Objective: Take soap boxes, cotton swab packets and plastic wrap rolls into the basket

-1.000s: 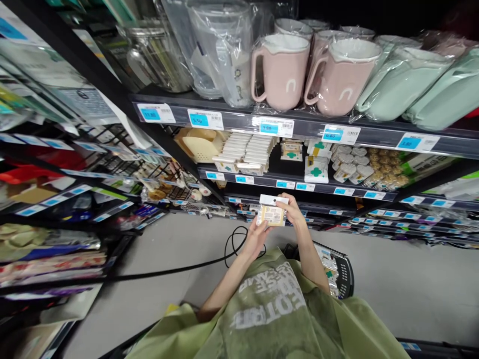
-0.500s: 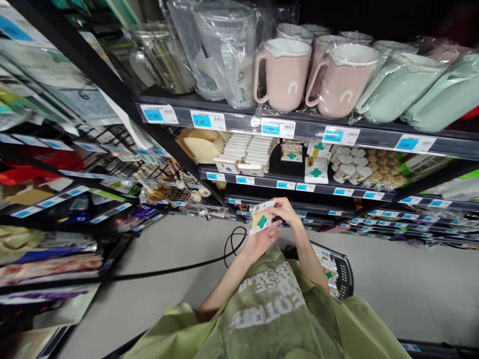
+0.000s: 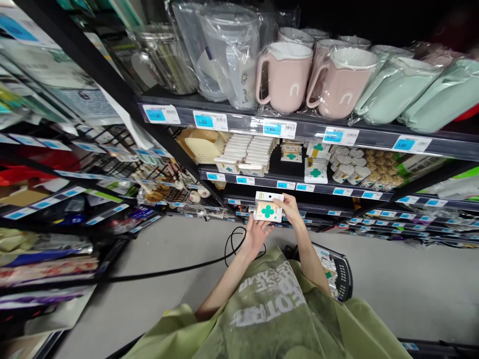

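Note:
My right hand point(image 3: 290, 209) pinches the right edge of a small flat white packet point(image 3: 267, 208). The packet has a green four-leaf print, a yellowish panel and a hang hole at its top; I cannot make out what is inside. Below it is my left hand point(image 3: 256, 238), palm up with fingers spread, its fingertips close to the packet's lower edge. On the shelf beyond lie a similar packet point(image 3: 316, 170) with the same green print and two rows of thin packs point(image 3: 256, 152).
Pink jugs point(image 3: 286, 77) and green jugs point(image 3: 398, 87) in clear plastic stand on the upper shelf. A dark basket point(image 3: 345, 274) with packets sits on the floor at my right. A black cable point(image 3: 179, 269) runs across the floor at left.
The packet has turned from a tilt to nearly upright, its printed front facing me. My left hand has dropped slightly from under it, and its fingers have spread.

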`<control>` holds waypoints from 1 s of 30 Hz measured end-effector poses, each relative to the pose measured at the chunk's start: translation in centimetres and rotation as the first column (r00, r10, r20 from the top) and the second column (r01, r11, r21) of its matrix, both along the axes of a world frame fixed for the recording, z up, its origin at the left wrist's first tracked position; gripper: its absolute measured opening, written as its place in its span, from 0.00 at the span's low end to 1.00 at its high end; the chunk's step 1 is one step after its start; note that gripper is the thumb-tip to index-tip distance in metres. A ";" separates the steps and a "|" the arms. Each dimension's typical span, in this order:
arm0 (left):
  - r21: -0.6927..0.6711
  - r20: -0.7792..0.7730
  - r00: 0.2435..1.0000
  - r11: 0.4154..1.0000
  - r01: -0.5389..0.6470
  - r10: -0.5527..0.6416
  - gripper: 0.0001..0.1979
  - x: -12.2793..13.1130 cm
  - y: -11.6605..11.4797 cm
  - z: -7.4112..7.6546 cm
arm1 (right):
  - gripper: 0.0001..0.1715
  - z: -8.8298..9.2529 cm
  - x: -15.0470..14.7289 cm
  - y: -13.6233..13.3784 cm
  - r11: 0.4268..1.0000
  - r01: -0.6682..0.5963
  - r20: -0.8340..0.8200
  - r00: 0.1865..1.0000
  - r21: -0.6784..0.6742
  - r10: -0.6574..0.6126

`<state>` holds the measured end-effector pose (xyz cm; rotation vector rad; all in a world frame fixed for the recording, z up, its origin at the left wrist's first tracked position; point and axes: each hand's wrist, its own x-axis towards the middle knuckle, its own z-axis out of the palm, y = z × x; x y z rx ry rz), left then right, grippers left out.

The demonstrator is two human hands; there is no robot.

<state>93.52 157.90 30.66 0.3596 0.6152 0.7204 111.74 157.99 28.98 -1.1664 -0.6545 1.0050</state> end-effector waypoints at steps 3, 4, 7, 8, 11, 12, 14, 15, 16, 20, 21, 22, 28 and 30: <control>-0.003 -0.004 1.000 1.000 0.004 -0.004 0.23 0.1 -0.1 -0.3 | 0.26 -0.2 0.1 -0.1 1.000 0.010 0.005 1.000 -0.005 -0.010; -0.006 -0.002 1.000 1.000 0.005 -0.005 0.23 0.1 -0.1 -0.4 | 0.26 -0.3 0.2 -0.1 1.000 0.012 0.002 1.000 -0.007 -0.012; -0.011 0.010 1.000 1.000 0.014 -0.014 0.23 0.1 -0.1 -0.5 | 0.24 -0.7 0.3 -0.1 1.000 0.013 -0.020 1.000 -0.010 -0.013; -0.010 0.013 1.000 1.000 0.017 -0.017 0.23 0.1 -0.1 -0.5 | 0.24 -0.8 0.3 -0.2 1.000 0.014 -0.027 1.000 -0.008 -0.014; 0.012 0.021 0.999 0.999 0.031 -0.031 0.22 -0.1 -0.2 -0.5 | 0.22 -0.7 0.3 -0.2 1.000 0.020 -0.037 0.999 -0.001 -0.020; 0.027 0.022 0.999 0.999 0.036 -0.037 0.22 -0.1 -0.2 -0.5 | 0.22 -0.6 0.3 -0.3 1.000 0.022 -0.037 0.999 -0.001 -0.022; 0.066 0.014 0.999 0.997 0.045 -0.046 0.18 -0.3 -0.4 -0.6 | 0.21 -0.4 0.2 -0.3 1.000 0.026 -0.036 0.999 -0.005 -0.026; 0.087 0.002 0.999 0.995 0.046 -0.046 0.17 -0.3 -0.5 -0.7 | 0.22 -0.3 0.1 -0.3 1.000 0.028 -0.033 0.999 -0.007 -0.028; 0.106 -0.014 0.999 0.993 0.045 -0.044 0.16 -0.4 -0.6 -0.7 | 0.22 -0.2 0.1 -0.3 1.000 0.029 -0.030 0.999 -0.007 -0.029; 0.143 -0.102 0.995 0.990 0.008 0.007 0.17 -0.4 -0.9 -1.2 | 0.22 0.4 0.7 -0.7 1.000 0.003 0.036 0.999 -0.021 -0.002; 0.150 -0.125 0.992 0.989 -0.005 0.024 0.17 -0.5 -0.9 -1.3 | 0.23 0.7 1.1 -0.9 0.999 -0.032 0.072 0.997 -0.037 0.034; 0.158 -0.146 0.989 0.987 -0.014 0.037 0.17 -0.5 -1.0 -1.5 | 0.24 1.2 1.5 -1.2 0.995 -0.083 0.119 0.989 -0.054 0.089; 0.266 -0.240 0.971 0.963 0.048 0.018 0.22 -1.1 -1.3 -2.7 | 0.18 5.9 4.3 -3.6 0.880 -0.436 0.523 0.714 -0.187 0.465; 0.314 -0.269 0.963 0.946 0.078 0.010 0.20 -1.1 -1.5 -3.2 | 0.14 7.4 4.4 -3.9 0.845 -0.484 0.661 0.560 -0.228 0.499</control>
